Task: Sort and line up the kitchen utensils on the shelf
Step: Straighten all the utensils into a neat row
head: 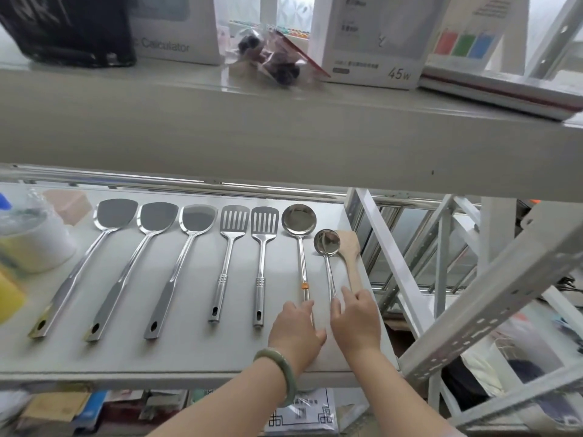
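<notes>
Utensils lay in a row on shelf (189,357); left hand (295,329) flat on large ladle (299,220) handle, right hand (356,320) pinched small ladle (327,242) handle.

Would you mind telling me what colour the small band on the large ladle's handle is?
Orange; the band on the large ladle shows clearly in the head view.

Both hands down at shelf's right end: left hand (295,326) on handle of big round steel ladle (299,219), right hand (356,316) on small steel ladle (327,241) and pale wooden spatula (348,247). Left of grip: two slotted steel turners (249,219), narrow lanes btwn handles. Further left three solid steel spatulas (156,217), wider lanes. Right of grip: shelf edge, white metal upright (391,257) close. Overhead: grey upper shelf board (252,134) limits lift. Front strip of grey shelf (157,354) bare.
</notes>
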A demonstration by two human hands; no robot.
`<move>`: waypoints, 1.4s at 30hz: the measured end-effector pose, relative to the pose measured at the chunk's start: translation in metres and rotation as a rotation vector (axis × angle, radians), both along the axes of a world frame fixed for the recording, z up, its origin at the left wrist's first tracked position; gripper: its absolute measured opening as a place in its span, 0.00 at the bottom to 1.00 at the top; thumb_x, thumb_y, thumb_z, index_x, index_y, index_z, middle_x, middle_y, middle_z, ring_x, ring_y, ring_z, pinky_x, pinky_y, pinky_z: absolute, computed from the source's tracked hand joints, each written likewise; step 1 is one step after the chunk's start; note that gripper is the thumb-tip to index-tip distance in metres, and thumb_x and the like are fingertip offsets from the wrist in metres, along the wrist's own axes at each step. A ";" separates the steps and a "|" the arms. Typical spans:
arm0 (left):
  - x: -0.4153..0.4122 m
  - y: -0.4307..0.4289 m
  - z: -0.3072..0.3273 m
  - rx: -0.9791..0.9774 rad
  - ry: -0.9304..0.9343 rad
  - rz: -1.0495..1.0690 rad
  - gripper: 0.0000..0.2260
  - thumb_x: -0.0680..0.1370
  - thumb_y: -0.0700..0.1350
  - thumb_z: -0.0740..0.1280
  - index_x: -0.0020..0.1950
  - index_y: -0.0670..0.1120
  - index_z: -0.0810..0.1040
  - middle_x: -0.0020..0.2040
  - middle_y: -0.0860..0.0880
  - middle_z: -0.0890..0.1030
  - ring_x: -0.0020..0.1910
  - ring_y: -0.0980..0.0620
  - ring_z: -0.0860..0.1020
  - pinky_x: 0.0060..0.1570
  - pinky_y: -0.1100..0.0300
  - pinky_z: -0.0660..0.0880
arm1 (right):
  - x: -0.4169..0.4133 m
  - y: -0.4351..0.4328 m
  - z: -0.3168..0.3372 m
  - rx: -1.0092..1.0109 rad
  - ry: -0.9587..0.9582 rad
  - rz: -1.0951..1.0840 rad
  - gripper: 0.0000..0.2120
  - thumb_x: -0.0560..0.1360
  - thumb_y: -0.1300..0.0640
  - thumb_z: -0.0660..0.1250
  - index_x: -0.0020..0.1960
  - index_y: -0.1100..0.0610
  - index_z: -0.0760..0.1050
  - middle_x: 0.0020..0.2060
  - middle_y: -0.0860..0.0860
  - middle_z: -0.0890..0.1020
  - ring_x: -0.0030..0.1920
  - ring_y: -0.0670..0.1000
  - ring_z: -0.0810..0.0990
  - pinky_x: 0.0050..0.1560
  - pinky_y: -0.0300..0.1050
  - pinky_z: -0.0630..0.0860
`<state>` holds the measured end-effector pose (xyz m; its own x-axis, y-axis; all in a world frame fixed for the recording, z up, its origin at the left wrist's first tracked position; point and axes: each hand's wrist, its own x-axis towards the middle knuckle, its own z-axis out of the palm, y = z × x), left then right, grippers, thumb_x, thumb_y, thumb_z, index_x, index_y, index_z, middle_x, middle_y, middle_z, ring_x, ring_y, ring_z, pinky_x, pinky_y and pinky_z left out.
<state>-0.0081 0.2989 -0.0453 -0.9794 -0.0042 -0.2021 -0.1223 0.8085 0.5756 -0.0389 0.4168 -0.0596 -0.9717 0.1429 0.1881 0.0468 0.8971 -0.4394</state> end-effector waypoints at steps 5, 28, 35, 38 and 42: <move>0.004 -0.005 -0.003 0.004 0.001 -0.069 0.29 0.75 0.53 0.62 0.74 0.52 0.58 0.62 0.46 0.68 0.57 0.47 0.74 0.60 0.56 0.73 | -0.008 0.029 -0.005 0.143 -0.101 -0.065 0.15 0.78 0.57 0.58 0.62 0.56 0.75 0.50 0.57 0.74 0.51 0.56 0.71 0.52 0.46 0.70; -0.001 -0.007 -0.005 -0.009 -0.001 -0.034 0.29 0.74 0.50 0.63 0.74 0.51 0.59 0.62 0.44 0.68 0.58 0.46 0.74 0.59 0.57 0.72 | 0.000 -0.001 -0.009 0.043 -0.081 0.171 0.20 0.76 0.59 0.59 0.67 0.60 0.71 0.56 0.55 0.76 0.59 0.53 0.72 0.61 0.41 0.68; 0.000 -0.009 -0.006 -0.006 0.009 0.001 0.29 0.74 0.51 0.63 0.74 0.52 0.60 0.61 0.45 0.69 0.57 0.47 0.76 0.58 0.58 0.72 | -0.003 -0.015 -0.010 0.054 -0.106 0.184 0.19 0.75 0.63 0.59 0.65 0.63 0.72 0.55 0.57 0.76 0.57 0.54 0.73 0.60 0.39 0.67; 0.000 -0.008 -0.006 0.008 0.012 0.009 0.29 0.74 0.50 0.63 0.74 0.52 0.60 0.61 0.45 0.69 0.57 0.47 0.76 0.57 0.58 0.72 | -0.003 -0.018 -0.008 0.059 -0.094 0.190 0.18 0.76 0.62 0.59 0.65 0.62 0.72 0.56 0.56 0.76 0.57 0.53 0.72 0.59 0.36 0.66; -0.002 -0.009 -0.005 0.007 0.014 0.012 0.29 0.74 0.48 0.64 0.75 0.52 0.60 0.61 0.44 0.69 0.56 0.46 0.77 0.58 0.58 0.73 | -0.001 -0.017 -0.008 0.068 -0.100 0.219 0.18 0.76 0.61 0.59 0.65 0.61 0.72 0.58 0.55 0.76 0.58 0.53 0.73 0.60 0.37 0.67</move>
<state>-0.0100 0.2901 -0.0499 -0.9820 -0.0150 -0.1885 -0.1241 0.8030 0.5828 -0.0401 0.3996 -0.0674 -0.9923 -0.0833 0.0915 -0.1121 0.9179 -0.3806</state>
